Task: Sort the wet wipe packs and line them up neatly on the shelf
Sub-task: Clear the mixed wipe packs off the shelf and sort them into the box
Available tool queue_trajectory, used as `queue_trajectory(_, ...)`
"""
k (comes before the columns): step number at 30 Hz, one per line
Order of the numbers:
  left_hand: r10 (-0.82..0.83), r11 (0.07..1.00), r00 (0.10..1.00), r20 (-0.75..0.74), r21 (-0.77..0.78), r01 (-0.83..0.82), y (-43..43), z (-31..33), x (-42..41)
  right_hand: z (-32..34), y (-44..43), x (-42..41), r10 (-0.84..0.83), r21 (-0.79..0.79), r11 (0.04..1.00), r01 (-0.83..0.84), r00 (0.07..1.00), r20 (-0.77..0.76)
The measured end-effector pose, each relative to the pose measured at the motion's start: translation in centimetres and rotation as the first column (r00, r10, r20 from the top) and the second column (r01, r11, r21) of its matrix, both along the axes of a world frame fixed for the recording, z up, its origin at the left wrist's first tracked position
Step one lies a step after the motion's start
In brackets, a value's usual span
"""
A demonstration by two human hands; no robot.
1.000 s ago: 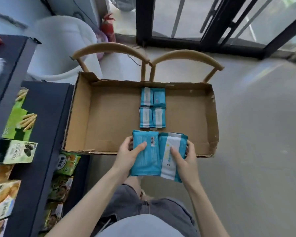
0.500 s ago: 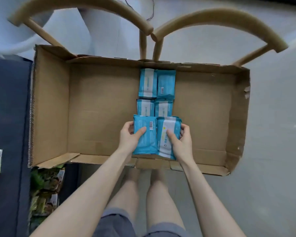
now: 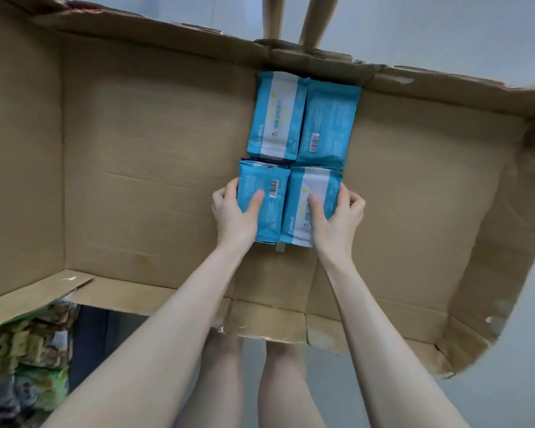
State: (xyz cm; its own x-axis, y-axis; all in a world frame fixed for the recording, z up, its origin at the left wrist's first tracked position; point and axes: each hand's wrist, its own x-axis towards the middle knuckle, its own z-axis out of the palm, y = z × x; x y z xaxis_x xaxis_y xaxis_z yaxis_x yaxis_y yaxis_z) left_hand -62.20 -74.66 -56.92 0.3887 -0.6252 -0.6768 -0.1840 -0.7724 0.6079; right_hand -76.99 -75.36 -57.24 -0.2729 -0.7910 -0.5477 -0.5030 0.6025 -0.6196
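while both hands work inside a wide, shallow cardboard box point(image 3: 152, 180), each holds one blue wet wipe pack against the box floor. the left hand point(image 3: 235, 211) grips the near-left wet wipe pack point(image 3: 271, 208), thumb laid flat on its top face and fingers curled round its left edge. the right hand point(image 3: 337, 217) grips the near-right wet wipe pack point(image 3: 300, 211) the same way, mirrored: thumb on top, fingers wrapped over the right edge. these two packs lie side by side with their long edges touching.

just beyond them, against the far wall of the box, lie the far-left wet wipe pack point(image 3: 275, 118) and the far-right wet wipe pack point(image 3: 328, 125), also side by side. the near pair's far ends meet the far pair's near ends; dark edges show at that seam, and what they belong to cannot be told.

the near-left and far-right packs show a plain blue side with a barcode and fine white print, too small to read. the near-right and far-left packs show a white band with a yellow mark and pale lettering, not legible.

wooden chair legs point(image 3: 272, 20) stand behind the box, and blurred green snack packets point(image 3: 28, 350) sit at lower left.
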Motion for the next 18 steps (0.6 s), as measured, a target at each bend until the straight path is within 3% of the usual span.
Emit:
queue_trajectory(7, -0.203, 0.977, 0.965, 0.163, -0.024, 0.210, 0.8, -0.7, -0.6, -1.4, 0.1, -0.3, 0.168, -0.034, 0.985, -0.171, 0.984, -0.065)
queue_trajectory(14, -0.421, 0.907, 0.905, 0.070, 0.063, 0.417, -0.3, 1.9, 2.4, 1.5, -0.7, -1.4, 0.300, 0.106, 0.951, -0.291, 0.950, -0.083)
queue_trajectory(18, -0.482, 0.875, 0.866, 0.132, 0.122, 0.469, 0.6, 6.4, 3.1, 5.9, 0.2, -1.7, 0.423, 0.153, 0.903, -0.402, 0.894, -0.149)
